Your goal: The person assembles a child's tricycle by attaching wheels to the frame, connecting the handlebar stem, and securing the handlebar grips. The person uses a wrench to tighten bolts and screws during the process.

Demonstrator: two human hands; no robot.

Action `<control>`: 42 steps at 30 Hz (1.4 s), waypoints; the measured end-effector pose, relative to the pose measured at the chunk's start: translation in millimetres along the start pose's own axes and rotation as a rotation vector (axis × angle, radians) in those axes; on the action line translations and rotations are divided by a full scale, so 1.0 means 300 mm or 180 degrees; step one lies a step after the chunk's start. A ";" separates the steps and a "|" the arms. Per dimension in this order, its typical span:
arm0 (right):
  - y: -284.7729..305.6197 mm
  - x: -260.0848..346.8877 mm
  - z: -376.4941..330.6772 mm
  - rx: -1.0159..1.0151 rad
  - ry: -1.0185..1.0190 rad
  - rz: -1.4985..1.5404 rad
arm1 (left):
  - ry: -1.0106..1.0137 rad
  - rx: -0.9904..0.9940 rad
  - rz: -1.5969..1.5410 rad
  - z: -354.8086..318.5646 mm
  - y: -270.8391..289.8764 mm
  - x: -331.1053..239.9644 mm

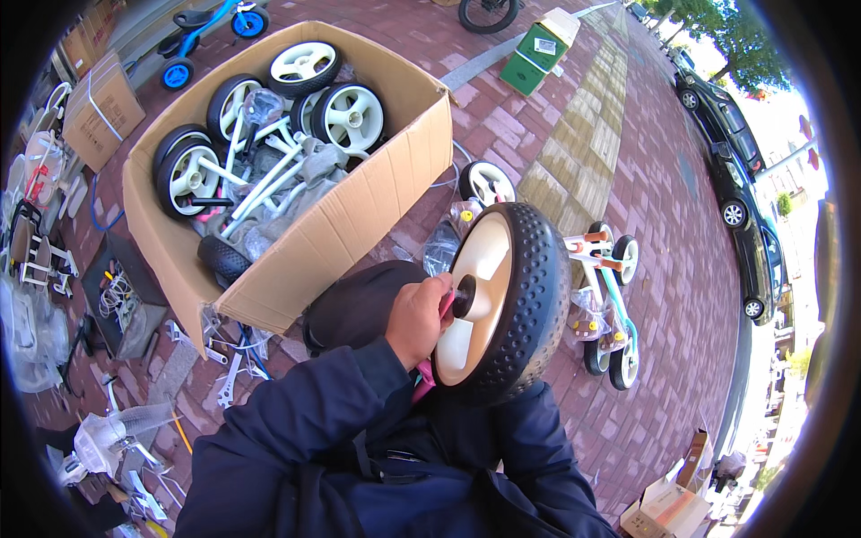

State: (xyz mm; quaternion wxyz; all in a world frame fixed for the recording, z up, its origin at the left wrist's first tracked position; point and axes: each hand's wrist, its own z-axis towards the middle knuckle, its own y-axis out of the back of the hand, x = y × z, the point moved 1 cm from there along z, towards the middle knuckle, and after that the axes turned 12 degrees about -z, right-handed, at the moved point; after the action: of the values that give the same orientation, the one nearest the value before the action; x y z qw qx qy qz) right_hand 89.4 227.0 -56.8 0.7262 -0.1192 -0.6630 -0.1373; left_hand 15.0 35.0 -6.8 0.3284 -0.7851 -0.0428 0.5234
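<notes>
My left hand (419, 316) is closed at the hub of a large wheel, gripping a pink bar (423, 386) that shows above and below the fingers. The wheel (525, 305) has a knobbly black tyre and a cream rim, and a round black piece sits at its hub. It stands upright over my lap. My right sleeve (549, 457) runs up behind the tyre, which hides my right hand.
An open cardboard box (359, 238) of white frames and wheels stands at the front left. Wrenches (230, 381) and a dark tool bin (134, 300) lie left. Small balance bikes (610, 305) stand right on brick paving; a green box (538, 54) is farther off.
</notes>
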 end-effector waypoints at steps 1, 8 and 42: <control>-0.004 -0.003 0.002 0.0006 -0.0060 0.0162 | 0.0113 0.0060 -0.0141 -0.001 0.006 -0.002; -0.014 0.014 -0.010 0.0265 -0.0503 0.1283 | -0.0880 -0.0100 -0.0304 -0.051 0.024 -0.035; 0.048 -0.002 -0.004 0.0004 -0.0144 0.0013 | -0.0344 0.0316 0.0625 -0.009 0.100 -0.117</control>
State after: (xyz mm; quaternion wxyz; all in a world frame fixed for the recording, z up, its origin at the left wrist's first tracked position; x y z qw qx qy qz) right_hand 95.6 240.0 -57.5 0.7115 -0.1232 -0.6790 -0.1327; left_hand -6.8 -4.1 4.8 0.3112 -0.7389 0.0427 0.5961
